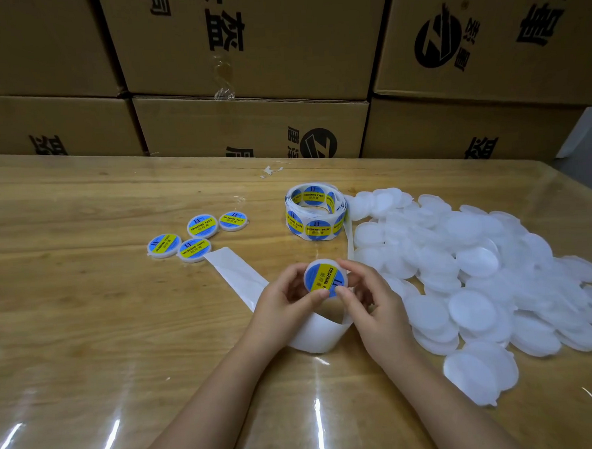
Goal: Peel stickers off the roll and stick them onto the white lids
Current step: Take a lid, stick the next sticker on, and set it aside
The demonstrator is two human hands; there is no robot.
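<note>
A round white plastic lid with a blue-and-yellow sticker is pinched between left hand and right hand, nearer than the sticker roll, face up, yellow band running near-to-far. Plain white lids are heaped right of the roll, four labelled lids left of it.

glossy wood table, translucent plastic lids
</note>
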